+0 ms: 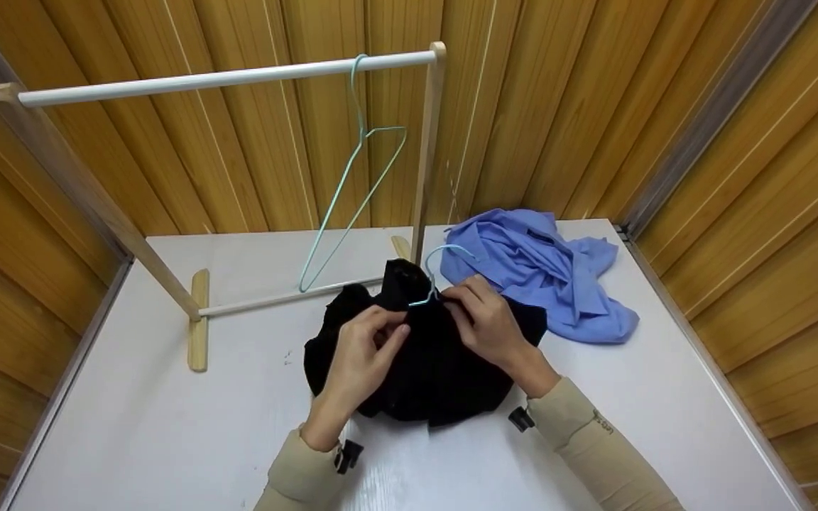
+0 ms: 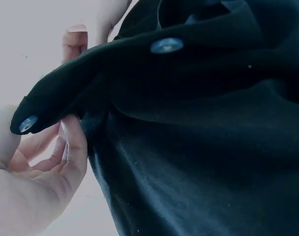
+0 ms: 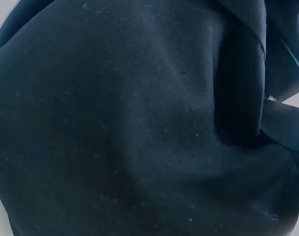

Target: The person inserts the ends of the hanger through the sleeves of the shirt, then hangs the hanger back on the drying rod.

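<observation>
A black button-up shirt (image 1: 430, 369) is bunched on the table under both hands. The hook of a light-blue wire hanger (image 1: 444, 248) rises from its collar. My left hand (image 1: 366, 348) pinches the shirt's front edge left of the hook, thumb against fingers. In the left wrist view, two buttons (image 2: 167, 45) show along that edge, and the left fingers (image 2: 73, 142) are at its underside. Just right of the hook, my right hand (image 1: 483, 319) pinches the black cloth near the collar. Dark fabric fills most of the right wrist view, with a bit of hanger wire (image 3: 294, 61) at the right.
A garment rack with a white top bar (image 1: 224, 78) and wooden posts stands at the back left. Another wire hanger (image 1: 338, 191) hangs from its bar. A crumpled blue shirt (image 1: 544, 277) lies behind the right hand. Wood-patterned walls (image 1: 558, 106) enclose the white table (image 1: 132, 426).
</observation>
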Demonstrator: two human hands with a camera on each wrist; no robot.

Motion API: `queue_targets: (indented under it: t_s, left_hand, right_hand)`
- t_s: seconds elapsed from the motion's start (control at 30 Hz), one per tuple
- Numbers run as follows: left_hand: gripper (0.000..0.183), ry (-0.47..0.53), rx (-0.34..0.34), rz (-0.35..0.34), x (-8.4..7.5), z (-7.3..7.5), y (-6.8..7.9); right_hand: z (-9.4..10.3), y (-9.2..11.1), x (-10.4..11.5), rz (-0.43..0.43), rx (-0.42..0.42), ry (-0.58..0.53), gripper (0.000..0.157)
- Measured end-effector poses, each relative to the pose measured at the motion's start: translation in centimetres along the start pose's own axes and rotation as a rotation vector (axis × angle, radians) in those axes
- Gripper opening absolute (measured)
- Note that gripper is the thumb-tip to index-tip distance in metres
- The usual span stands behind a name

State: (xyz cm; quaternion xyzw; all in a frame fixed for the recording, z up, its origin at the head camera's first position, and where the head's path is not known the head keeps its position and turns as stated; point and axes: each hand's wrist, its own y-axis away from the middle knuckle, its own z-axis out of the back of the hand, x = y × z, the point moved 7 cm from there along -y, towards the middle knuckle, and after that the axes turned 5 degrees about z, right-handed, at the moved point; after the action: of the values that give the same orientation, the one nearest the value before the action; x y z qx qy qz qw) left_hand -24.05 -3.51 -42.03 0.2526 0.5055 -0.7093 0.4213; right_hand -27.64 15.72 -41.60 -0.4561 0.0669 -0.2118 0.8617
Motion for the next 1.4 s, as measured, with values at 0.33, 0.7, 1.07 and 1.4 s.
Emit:
queue_targets:
  t_s: [0.33, 0.7, 1.07, 1.4]
  left_hand:
    - [0.01, -0.166, -0.155, 0.005, 0.3, 0.9, 0.2]
    - [0.017, -0.155, -0.079, 0.092, 1.4, 0.7, 0.3]
    - [0.022, -0.148, -0.063, 0.049, 2.1, 1.4, 0.2]
    - [0.024, -0.167, -0.089, 0.073, 2.8, 2.3, 0.1]
  right_hand:
    - [0.0, 0.3, 0.0, 0.007, -0.009, -0.025, 0.015]
    - [0.2, 0.5, -0.2, 0.002, -0.019, -0.035, 0.016]
    - [0.6, 0.5, -0.4, -0.011, -0.037, -0.056, 0.014]
    - [0.9, 0.5, -0.4, -0.014, -0.044, -0.056, 0.015]
